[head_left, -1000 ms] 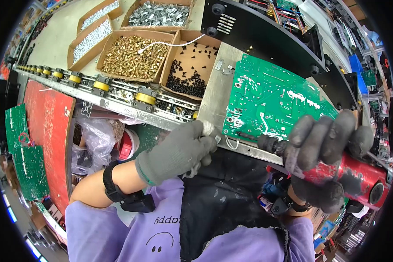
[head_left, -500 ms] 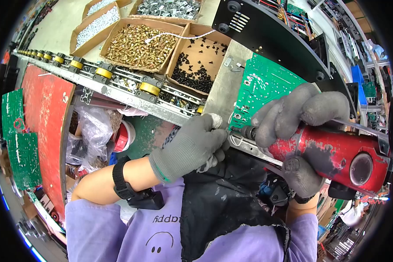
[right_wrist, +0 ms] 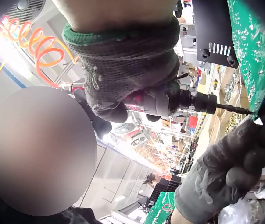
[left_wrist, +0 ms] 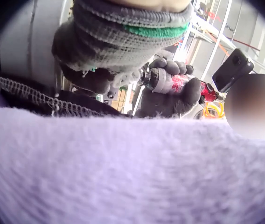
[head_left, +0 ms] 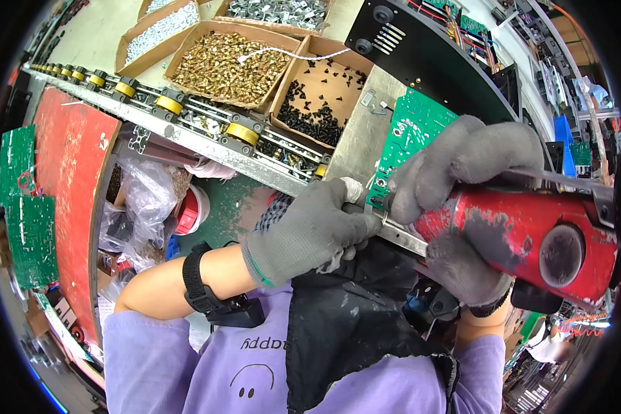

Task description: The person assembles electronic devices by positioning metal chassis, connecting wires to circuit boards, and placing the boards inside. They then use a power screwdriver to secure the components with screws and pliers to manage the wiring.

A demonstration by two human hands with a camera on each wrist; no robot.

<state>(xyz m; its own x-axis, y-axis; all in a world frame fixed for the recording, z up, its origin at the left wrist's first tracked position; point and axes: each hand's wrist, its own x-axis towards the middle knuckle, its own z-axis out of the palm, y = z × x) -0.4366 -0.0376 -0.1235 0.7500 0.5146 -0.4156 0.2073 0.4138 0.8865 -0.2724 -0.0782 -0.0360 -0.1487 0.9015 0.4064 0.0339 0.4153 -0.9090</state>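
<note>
Green circuit board (head_left: pixel 408 134) lying solder side up over a bare steel plate (head_left: pixel 359 134), large part hidden in the head view behind the right hand (right_wrist: pixel 128 72) and a red power screwdriver (head_left: pixel 531 231). Screwdriver gripped firmly in that hand: grey-gloved fingers wrapped over one side of the casing, thumb against the other. Screwdriver bit (right_wrist: pixel 234 108) plain in the right wrist view, tip at the corner of the board nearest the person; screw beneath it too small to make out. Left hand (head_left: pixel 310 228) just beside the same corner, also grey-gloved, fingers curled, thumb stretched toward the bit, narrow space between; cannot tell about any small part pinched there. White wrapping (head_left: pixel 352 189) on one fingertip.

Beyond the board, a black slotted panel (head_left: pixel 435 58). Small loose brackets (head_left: pixel 370 101) on the plate. To the left, on the pale tabletop (head_left: pixel 76 41), open cardboard trays with brass-coloured fasteners (head_left: pixel 231 69), black screws (head_left: pixel 317 124), grey metal clips (head_left: pixel 279 12) and small whitish pieces (head_left: pixel 162 33). Twisted white cord (head_left: pixel 297 54) across two trays. Yellow rollers (head_left: pixel 242 134) in a row along the near edge. Purple sweatshirt (head_left: pixel 214 369) and torn black apron (head_left: pixel 352 324) on the person.
</note>
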